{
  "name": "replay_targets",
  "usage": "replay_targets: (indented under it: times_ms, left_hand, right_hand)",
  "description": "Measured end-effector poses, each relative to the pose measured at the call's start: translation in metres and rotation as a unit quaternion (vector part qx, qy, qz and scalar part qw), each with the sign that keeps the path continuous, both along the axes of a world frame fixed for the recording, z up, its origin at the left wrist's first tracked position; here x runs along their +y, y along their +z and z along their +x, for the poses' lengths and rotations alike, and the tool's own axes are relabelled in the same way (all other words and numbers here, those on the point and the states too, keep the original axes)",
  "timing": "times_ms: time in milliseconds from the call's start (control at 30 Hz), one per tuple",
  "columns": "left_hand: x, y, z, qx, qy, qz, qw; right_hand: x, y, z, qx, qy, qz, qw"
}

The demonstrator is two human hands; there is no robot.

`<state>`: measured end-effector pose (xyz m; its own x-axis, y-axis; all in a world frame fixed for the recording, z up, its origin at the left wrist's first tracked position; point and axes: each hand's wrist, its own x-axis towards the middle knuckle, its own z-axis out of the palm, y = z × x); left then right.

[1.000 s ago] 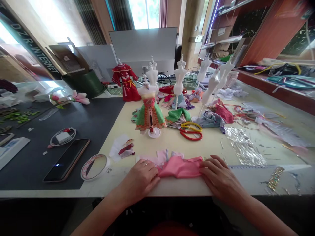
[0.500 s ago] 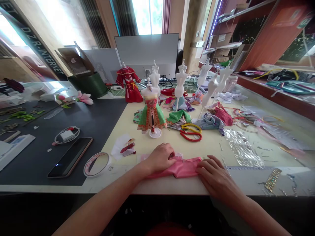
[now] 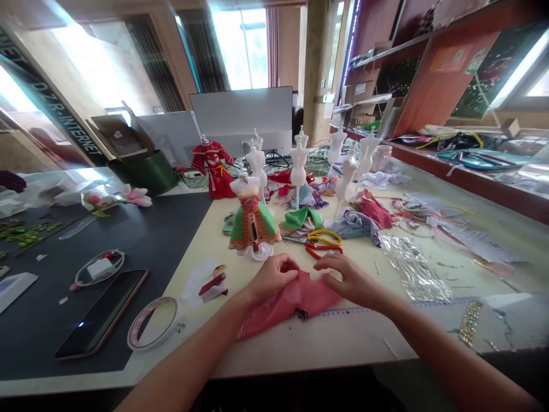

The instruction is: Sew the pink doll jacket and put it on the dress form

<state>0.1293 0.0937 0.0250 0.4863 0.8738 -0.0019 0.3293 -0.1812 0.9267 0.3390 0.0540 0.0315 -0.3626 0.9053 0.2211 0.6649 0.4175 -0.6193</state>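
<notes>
A piece of pink cloth (image 3: pixel 285 306) lies on the table in front of me, its upper edge raised near my fingers. My left hand (image 3: pixel 273 278) is closed on that edge, thumb and fingers pinching it. My right hand (image 3: pixel 352 281) is at the cloth's right side, fingers bent and apart from the thumb, the thumb touching the fabric. A clear ruler (image 3: pixel 355 311) runs partly under the cloth. Beyond my hands stands a small dress form in a green and pink dress (image 3: pixel 254 223). Scissors with yellow and red handles (image 3: pixel 325 249) lie just past my right fingers.
To the left are a tape roll (image 3: pixel 134 331), a phone (image 3: pixel 103 313) and a coiled white cable (image 3: pixel 99 269). Several white dress forms (image 3: pixel 299 163) and fabric scraps stand behind. Shiny plastic bags (image 3: pixel 414 269) and a jewelled strip (image 3: pixel 470 323) lie to the right.
The camera view has shifted. My right hand has moved left, closer to my left hand. The pink cloth's upper edge is lifted, and the cloth lies more spread out towards me.
</notes>
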Motion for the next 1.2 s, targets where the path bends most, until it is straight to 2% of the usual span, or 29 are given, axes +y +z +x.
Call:
replay_targets:
  times_ms: [67,133,300,400,500,600,700,800,1033,1200]
  left_hand:
    - [0.005,-0.003,0.001,-0.021,0.012,-0.021,1.000]
    - [0.010,-0.006,0.001,-0.037,0.021,-0.041,0.998]
    - [0.016,-0.014,0.000,-0.060,0.025,-0.078,0.995]
    - [0.016,-0.013,-0.003,-0.066,0.016,-0.083,0.994]
    - [0.012,-0.007,-0.005,-0.053,0.018,-0.041,0.998]
    - [0.009,-0.003,-0.005,-0.014,0.048,0.044,0.998]
    - [0.007,-0.005,-0.003,0.006,0.046,0.114,0.992]
    - [0.005,-0.009,0.000,0.014,0.040,0.151,0.988]
    - [0.002,-0.009,-0.001,0.011,0.061,0.120,0.991]
    - [0.001,-0.004,-0.002,0.007,0.085,0.080,0.993]
  right_hand:
    - [0.019,0.002,-0.006,0.009,0.043,-0.075,0.996]
    - [0.031,0.003,-0.013,0.011,0.060,-0.105,0.993]
    - [0.042,-0.006,-0.026,0.026,0.036,-0.097,0.994]
    - [0.041,-0.013,-0.028,0.039,0.018,-0.088,0.995]
    - [0.040,-0.015,-0.029,0.053,0.014,-0.078,0.995]
    - [0.037,-0.017,-0.032,0.062,0.016,-0.049,0.997]
    - [0.034,-0.018,-0.036,0.061,0.021,-0.022,0.998]
    - [0.032,-0.019,-0.038,0.063,0.027,-0.015,0.998]
    - [0.030,-0.016,-0.038,0.094,0.030,-0.034,0.995]
    - [0.031,-0.017,-0.037,0.141,0.022,-0.081,0.986]
